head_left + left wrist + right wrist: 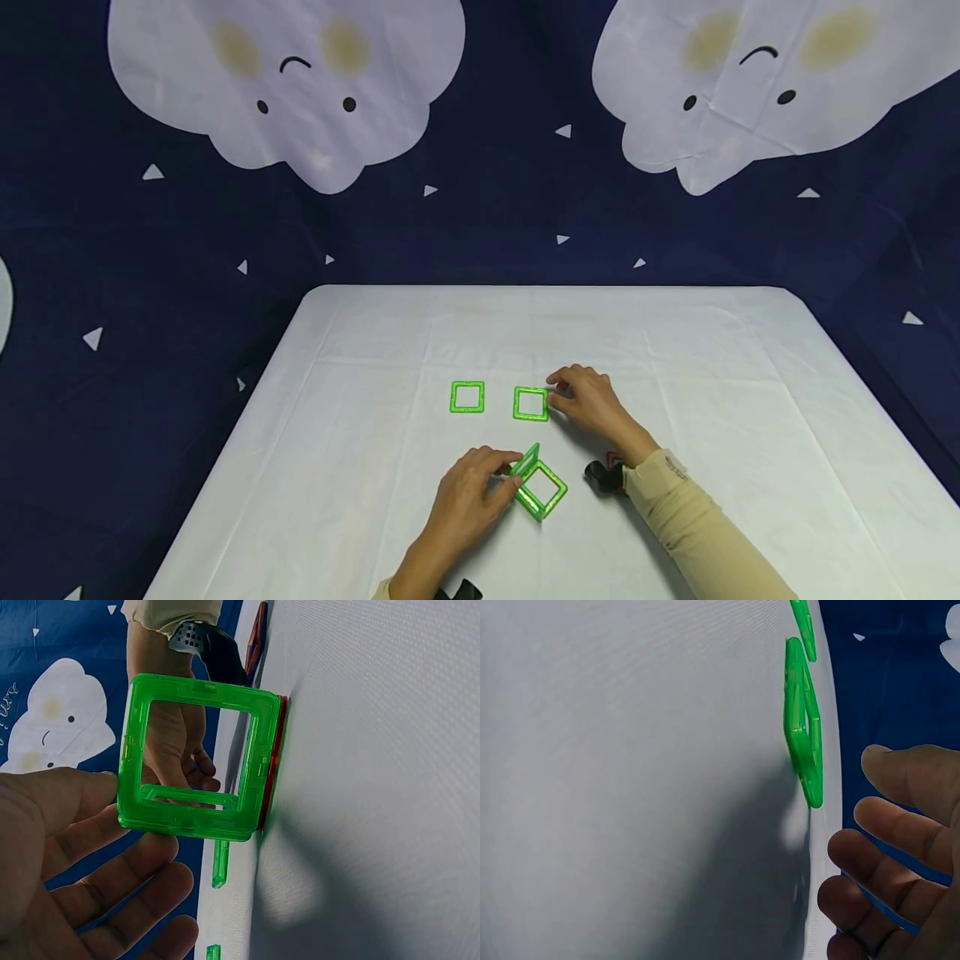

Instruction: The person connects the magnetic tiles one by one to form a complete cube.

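My left hand (468, 496) pinches the upper edge of a raised green square magnetic tile (202, 686) between thumb and index finger. That tile belongs to a small joined group of green tiles (553, 504), some standing at an angle. A narrow red strip (273, 765) runs along its lower edge in the left wrist view. My right hand (592, 404) hovers beside a flat green square tile (531, 417), fingers loosely bent. In the right wrist view a gap separates those fingers from the green tiles (802, 727).
Another green square tile (467, 410) lies flat to the left of the one by my right hand. A dark object with a reddish part (603, 477) shows beside the right wrist. The white-covered table (300, 467) ends at a dark blue cloth backdrop (480, 242).
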Available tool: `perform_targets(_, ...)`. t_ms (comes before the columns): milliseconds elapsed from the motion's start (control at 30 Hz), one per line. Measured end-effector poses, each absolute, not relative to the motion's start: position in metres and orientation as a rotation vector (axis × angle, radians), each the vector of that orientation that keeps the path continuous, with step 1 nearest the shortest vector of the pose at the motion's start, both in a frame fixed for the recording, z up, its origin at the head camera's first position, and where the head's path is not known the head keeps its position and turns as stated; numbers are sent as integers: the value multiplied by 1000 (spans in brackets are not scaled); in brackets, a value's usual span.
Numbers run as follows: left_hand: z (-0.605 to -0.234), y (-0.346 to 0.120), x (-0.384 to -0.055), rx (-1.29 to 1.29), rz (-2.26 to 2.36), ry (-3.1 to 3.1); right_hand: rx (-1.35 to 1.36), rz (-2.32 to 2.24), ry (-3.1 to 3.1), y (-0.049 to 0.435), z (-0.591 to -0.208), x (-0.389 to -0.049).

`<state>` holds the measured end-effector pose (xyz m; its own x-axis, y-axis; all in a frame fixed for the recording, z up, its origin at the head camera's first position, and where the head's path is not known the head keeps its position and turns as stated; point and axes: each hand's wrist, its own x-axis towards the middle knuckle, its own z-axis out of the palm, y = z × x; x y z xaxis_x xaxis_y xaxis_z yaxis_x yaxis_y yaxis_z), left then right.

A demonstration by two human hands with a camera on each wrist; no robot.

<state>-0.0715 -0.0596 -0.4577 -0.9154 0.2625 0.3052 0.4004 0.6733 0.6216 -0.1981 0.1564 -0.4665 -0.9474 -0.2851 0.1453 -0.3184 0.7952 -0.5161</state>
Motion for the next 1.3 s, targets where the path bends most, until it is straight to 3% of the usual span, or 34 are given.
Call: perform_targets(1300, -458, -60, -71, -555, -1052, -2648, 544, 716, -3004, 151, -473, -204)
